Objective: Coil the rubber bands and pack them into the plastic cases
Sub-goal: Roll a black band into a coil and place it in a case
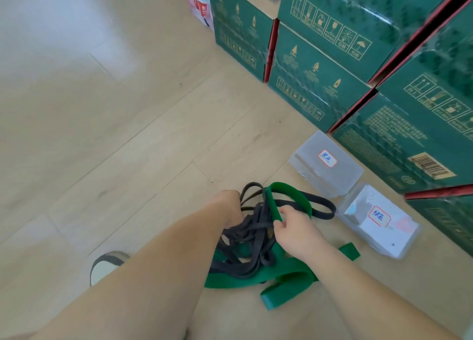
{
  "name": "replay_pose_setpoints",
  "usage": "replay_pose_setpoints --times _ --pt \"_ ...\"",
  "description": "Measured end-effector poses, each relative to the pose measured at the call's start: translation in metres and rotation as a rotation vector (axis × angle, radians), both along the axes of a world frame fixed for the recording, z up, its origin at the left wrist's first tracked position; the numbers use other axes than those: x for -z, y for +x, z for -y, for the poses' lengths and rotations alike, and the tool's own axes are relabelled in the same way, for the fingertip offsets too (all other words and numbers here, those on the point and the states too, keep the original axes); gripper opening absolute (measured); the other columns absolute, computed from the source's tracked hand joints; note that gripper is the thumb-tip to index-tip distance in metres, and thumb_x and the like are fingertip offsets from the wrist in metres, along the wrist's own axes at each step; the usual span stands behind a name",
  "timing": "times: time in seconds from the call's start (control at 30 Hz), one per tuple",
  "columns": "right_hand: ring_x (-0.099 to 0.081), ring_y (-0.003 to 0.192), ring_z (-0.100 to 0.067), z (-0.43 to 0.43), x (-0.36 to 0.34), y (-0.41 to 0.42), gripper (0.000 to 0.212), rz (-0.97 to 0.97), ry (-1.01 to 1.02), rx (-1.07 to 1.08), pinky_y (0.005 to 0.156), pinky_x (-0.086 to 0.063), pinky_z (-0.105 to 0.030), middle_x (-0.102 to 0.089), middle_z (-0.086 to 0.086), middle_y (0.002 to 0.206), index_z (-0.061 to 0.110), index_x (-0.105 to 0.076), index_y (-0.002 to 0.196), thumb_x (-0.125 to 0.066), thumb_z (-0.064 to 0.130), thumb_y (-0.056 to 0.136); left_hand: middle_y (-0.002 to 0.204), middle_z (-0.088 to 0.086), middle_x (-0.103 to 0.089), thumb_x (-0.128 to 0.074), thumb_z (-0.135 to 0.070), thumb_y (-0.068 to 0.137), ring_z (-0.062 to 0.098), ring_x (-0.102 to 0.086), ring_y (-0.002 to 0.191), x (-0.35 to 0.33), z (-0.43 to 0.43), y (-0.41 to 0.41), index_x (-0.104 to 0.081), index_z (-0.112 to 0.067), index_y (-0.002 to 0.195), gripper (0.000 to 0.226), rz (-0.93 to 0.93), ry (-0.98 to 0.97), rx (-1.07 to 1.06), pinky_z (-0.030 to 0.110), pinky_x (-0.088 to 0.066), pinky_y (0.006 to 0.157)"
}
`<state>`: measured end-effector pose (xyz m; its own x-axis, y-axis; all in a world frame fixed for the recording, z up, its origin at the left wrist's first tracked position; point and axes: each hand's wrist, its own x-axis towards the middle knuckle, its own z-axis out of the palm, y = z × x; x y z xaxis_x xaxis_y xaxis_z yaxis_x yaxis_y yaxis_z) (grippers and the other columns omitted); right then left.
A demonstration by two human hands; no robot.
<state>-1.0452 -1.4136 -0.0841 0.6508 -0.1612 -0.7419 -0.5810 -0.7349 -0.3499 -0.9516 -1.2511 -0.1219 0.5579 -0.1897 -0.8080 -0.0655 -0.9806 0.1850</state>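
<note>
Pinching the wide flat green rubber band (290, 191), limp and probably stretchy, at a fold, your right hand (294, 228) neighbours your left hand (230, 205), fingers hidden in tangled thin black rubber bands (252, 240); translucent plastic cases (326, 172) lie farther right.

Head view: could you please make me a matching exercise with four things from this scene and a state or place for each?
Things:
1. green band
2. black bands
3. near case
4. cartons

States or places:
A. stacked behind the cases, dark green with pale print
B. a tangle lying over the wide band
C. pinched by the right hand
D. clear plastic with something white inside

Pairs: 1-C, 2-B, 3-D, 4-A
</note>
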Motion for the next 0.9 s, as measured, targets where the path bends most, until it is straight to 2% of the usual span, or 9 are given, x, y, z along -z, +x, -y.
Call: replay_pose_setpoints --times 0.07,0.17,0.27,0.37,0.47,0.57,0.7,0.8,0.9 --pt "-0.068 0.093 -0.025 -0.002 -0.009 0.002 0.047 0.020 -0.052 -0.009 0.083 -0.059 -0.042 -0.067 0.000 0.107 0.023 -0.037 0.145 -0.044 0.036 0.101 0.100 0.008 -0.059 -0.057 -0.022 0.095 0.025 -0.057 0.086 -0.012 0.002 -0.003 -0.055 -0.010 0.118 0.027 0.095 -0.032 0.085 0.034 -0.048 0.066" --pt "-0.064 0.107 -0.028 -0.006 -0.027 0.009 0.047 0.138 -0.040 0.026 0.087 -0.057 -0.047 -0.063 -0.004 0.122 0.020 -0.040 0.142 -0.048 0.036 0.099 0.089 0.004 -0.057 -0.056 -0.020 0.097 0.026 -0.059 0.078 -0.042 0.003 0.002 -0.046 -0.014 0.110 0.017 0.279 -0.131 0.137 0.036 -0.044 0.058" --pt "-0.059 0.107 -0.027 -0.007 -0.058 0.018 0.050 0.250 -0.035 0.034 0.086 -0.055 -0.045 -0.055 -0.006 0.129 0.019 -0.039 0.142 -0.052 0.037 0.097 0.093 0.007 -0.060 -0.055 -0.010 0.096 0.026 -0.058 0.076 -0.086 0.007 0.012 -0.048 -0.015 0.118 0.024 0.389 -0.177 0.269 0.036 -0.043 0.054" --pt "-0.058 0.119 -0.027 -0.003 -0.097 0.026 0.059 0.253 -0.012 0.018 0.091 -0.050 -0.037 -0.052 -0.006 0.140 0.023 -0.041 0.147 -0.061 0.038 0.094 0.096 0.009 -0.065 -0.056 -0.012 0.093 0.027 -0.062 0.081 -0.145 0.016 0.019 -0.061 -0.014 0.108 0.016 0.367 -0.211 0.362 0.033 -0.049 0.062" --pt "-0.064 0.114 -0.023 0.002 -0.142 0.030 0.037 0.252 0.113 0.023 0.092 -0.054 -0.036 -0.067 0.002 0.119 0.029 -0.064 0.122 -0.068 0.029 0.086 0.073 0.001 -0.064 -0.070 -0.020 0.086 0.016 -0.060 0.054 -0.209 0.028 0.015 -0.059 -0.017 0.086 0.011 0.262 -0.259 0.372 0.022 -0.047 0.047" --pt "-0.069 0.100 -0.015 0.007 -0.195 0.024 0.025 0.369 0.199 0.061 0.078 -0.051 -0.020 -0.073 0.006 0.106 0.031 -0.071 0.106 -0.070 0.020 0.083 0.060 0.006 -0.069 -0.079 -0.017 0.081 0.018 -0.066 0.046 -0.278 0.034 0.009 -0.063 -0.008 0.089 0.020 0.164 -0.332 0.312 0.023 -0.053 0.042" --pt "-0.066 0.070 -0.012 0.013 -0.280 -0.007 0.020 0.747 0.322 0.286 0.070 -0.057 -0.033 -0.074 0.012 0.088 0.032 -0.069 0.091 -0.074 0.014 0.084 0.062 0.003 -0.072 -0.085 -0.019 0.078 0.012 -0.069 0.048 -0.375 0.032 -0.005 -0.066 -0.015 0.084 0.020 0.346 -0.509 0.277 0.026 -0.057 0.046" --pt "-0.071 0.075 -0.027 0.016 -0.339 -0.028 0.018 0.937 0.406 0.295 0.076 -0.061 -0.047 -0.076 0.003 0.084 0.032 -0.070 0.092 -0.074 0.017 0.084 0.064 -0.007 -0.067 -0.086 -0.022 0.072 0.002 -0.064 0.055 -0.425 0.028 -0.025 -0.065 -0.024 0.082 0.023 0.561 -0.693 0.292 0.023 -0.056 0.053" --pt "-0.070 0.073 -0.029 0.023 -0.365 -0.038 0.023 1.071 0.351 0.319 0.073 -0.059 -0.049 -0.074 -0.004 0.079 0.026 -0.070 0.090 -0.071 0.003 0.085 0.072 -0.005 -0.066 -0.081 -0.012 0.076 0.003 -0.060 0.062 -0.427 0.034 -0.047 -0.057 -0.025 0.098 0.035 0.564 -0.862 0.235 0.020 -0.050 0.058"
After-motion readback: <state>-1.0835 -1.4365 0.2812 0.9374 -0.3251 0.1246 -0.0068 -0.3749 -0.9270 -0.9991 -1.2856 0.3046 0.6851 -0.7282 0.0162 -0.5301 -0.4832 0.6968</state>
